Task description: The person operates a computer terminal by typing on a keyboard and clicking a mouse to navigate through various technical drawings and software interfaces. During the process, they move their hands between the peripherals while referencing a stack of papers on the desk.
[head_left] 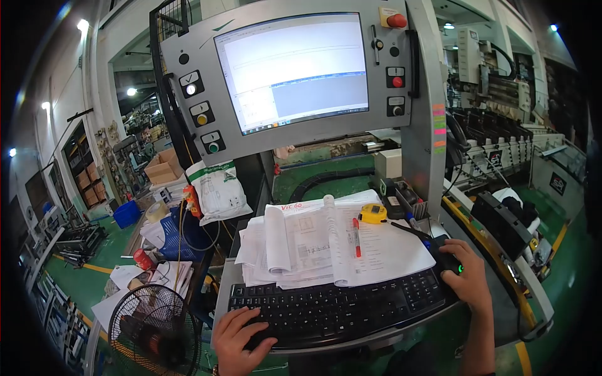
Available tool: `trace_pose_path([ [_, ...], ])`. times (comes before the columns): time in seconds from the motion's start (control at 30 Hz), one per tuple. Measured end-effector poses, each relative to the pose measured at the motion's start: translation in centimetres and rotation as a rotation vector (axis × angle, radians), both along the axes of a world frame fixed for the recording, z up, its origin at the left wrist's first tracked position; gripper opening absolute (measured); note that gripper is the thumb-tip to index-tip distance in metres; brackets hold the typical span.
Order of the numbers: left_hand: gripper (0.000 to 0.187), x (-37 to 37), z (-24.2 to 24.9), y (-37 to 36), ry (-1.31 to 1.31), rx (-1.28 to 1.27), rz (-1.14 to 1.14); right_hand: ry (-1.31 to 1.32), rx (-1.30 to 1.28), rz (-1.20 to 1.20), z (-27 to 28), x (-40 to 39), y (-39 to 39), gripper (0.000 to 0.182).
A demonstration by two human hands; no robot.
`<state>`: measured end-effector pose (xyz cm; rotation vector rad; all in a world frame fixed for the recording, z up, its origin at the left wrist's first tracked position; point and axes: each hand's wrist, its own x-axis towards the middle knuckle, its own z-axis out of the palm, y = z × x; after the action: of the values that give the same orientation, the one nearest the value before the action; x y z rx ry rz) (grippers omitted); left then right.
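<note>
My left hand (239, 341) rests at the left end of a black keyboard (338, 311), its fingers spread over the keys and holding nothing. On the right, my right hand (471, 276) is curled over a black computer mouse (448, 259) with a green light on its side. A stack of printed papers (389, 254) with curled pages lies behind the keyboard, partly against its back edge. A red pen (357, 238) and a yellow tape measure (374, 214) lie on the sheets. Above stands a machine control panel with a lit screen (301, 62) showing a drawing window.
A black fan (153, 329) stands at the lower left, near a cluttered side table with a blue basket (182, 237) and a red can (144, 259). A white bag (219, 191) hangs below the panel. Red emergency knob (396, 20) sits top right; machinery (495, 144) stands behind.
</note>
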<state>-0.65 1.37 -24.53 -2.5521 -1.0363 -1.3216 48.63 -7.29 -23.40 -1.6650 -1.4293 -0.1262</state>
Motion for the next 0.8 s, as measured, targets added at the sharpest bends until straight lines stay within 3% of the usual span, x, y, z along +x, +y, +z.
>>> trace_pose_path([
  [0.8, 0.034, -0.01, -0.12, 0.05, 0.001, 0.000, -0.003, 0.016, -0.036, 0.007, 0.23, -0.11, -0.03, 0.056],
])
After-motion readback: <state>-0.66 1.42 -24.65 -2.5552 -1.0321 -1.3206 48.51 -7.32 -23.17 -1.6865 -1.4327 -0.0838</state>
